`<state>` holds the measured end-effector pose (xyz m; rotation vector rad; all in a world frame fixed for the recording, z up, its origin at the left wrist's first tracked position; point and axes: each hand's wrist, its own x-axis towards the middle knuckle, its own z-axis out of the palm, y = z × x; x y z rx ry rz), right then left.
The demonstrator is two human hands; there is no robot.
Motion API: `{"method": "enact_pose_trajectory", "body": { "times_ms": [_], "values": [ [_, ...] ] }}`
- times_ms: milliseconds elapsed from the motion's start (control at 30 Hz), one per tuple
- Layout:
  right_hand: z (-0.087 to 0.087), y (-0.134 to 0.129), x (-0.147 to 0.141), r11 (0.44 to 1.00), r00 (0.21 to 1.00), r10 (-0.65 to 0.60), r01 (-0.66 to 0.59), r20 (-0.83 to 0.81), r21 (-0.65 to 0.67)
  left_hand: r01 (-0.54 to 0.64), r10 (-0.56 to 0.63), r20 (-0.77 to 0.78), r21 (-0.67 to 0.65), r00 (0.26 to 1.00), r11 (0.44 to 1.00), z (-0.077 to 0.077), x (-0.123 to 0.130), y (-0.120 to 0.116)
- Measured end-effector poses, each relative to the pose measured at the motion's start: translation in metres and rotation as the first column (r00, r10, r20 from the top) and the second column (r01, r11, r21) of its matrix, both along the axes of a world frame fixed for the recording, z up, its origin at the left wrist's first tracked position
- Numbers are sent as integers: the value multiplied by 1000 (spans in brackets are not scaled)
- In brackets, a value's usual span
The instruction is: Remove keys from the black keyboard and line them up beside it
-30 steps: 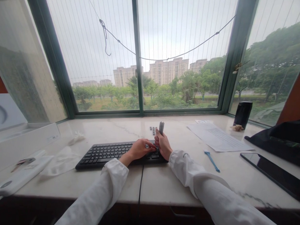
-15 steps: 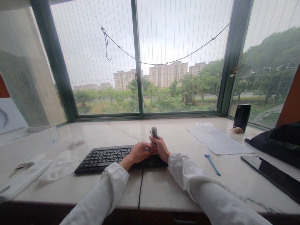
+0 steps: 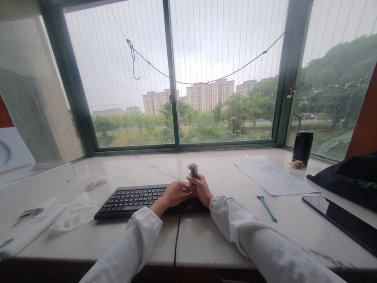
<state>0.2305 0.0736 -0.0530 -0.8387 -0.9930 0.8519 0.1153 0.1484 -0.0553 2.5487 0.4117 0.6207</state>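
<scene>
My right hand [image 3: 201, 188] is wrapped round a small dark grey upright object with a metallic-looking top [image 3: 193, 170]. Its kind is too small to make out, and its lower part is hidden in the hand. My left hand [image 3: 177, 194] is closed, with thumb and fingers pressed together against the right hand, low by the object. What those fingertips pinch is hidden. Both hands are over the right part of a black keyboard [image 3: 133, 199], covering some of its keys.
A cable [image 3: 177, 240] runs from the keyboard over the table edge. Right of my hands are a blue plastic strip [image 3: 266, 208], printed paper [image 3: 274, 177], a phone-like black slab [image 3: 342, 222] and a black can [image 3: 302, 148]. Crumpled plastic [image 3: 76, 213] and a white box [image 3: 32, 186] stand left.
The view has shifted slightly. The object's top now looks more jagged, tilted or opened a little to the left. Both hands stay nearly in place.
</scene>
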Motion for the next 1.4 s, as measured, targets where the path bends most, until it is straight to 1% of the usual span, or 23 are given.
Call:
{"method": "enact_pose_trajectory", "body": {
  "times_ms": [233,500,700,833,933,1000,1033,1067,1100,1133,1167,1200,1267,1300,1333,1400],
  "values": [
    [0,-3,-2,999,1000,-26,27,-11,19,-32,31,-36,-15,999,999,0,0,0],
    [-1,-3,-2,998,998,-59,60,-24,24,-70,69,-56,0,996,998,-1,0,2],
    [2,-4,-7,992,994,-93,97,-48,82,-90,89,-63,-21,994,996,-1,0,2],
    [3,-4,-8,992,993,-99,104,-66,77,-68,67,-18,-45,998,997,-1,0,1],
    [7,-2,-3,993,990,-89,97,-105,72,-21,23,41,-60,999,998,1,-1,-1],
    [13,-3,4,989,987,-116,125,-114,73,3,1,79,-58,997,998,3,-1,-1],
    [16,-3,9,985,983,-155,161,-96,66,-4,9,100,-50,995,999,5,-2,-2],
    [19,-4,15,976,977,-208,211,-50,54,-27,31,125,-37,992,999,6,-2,-2],
    [23,-5,22,961,960,-277,275,35,39,-63,65,154,-22,986,998,8,-3,-2],
    [25,-6,29,939,926,-342,342,159,24,-108,107,185,-5,977,994,10,-4,-1],
    [27,-7,35,916,867,-385,400,315,18,-157,151,217,12,964,988,11,-6,-1],
    [28,-8,41,899,793,-392,437,466,12,-203,191,244,28,951,979,13,-7,0],
    [26,-9,50,893,656,-310,449,688,-25,-284,258,272,61,927,957,14,-9,1],
    [24,-9,52,898,615,-251,436,748,-56,-316,285,275,75,918,946,15,-10,2],
    [21,-8,53,905,593,-199,417,780,-87,-340,305,274,87,912,937,15,-10,2],
    [16,-5,53,917,577,-139,383,805,-116,-366,328,267,107,906,925,14,-11,3]
  ]
}}
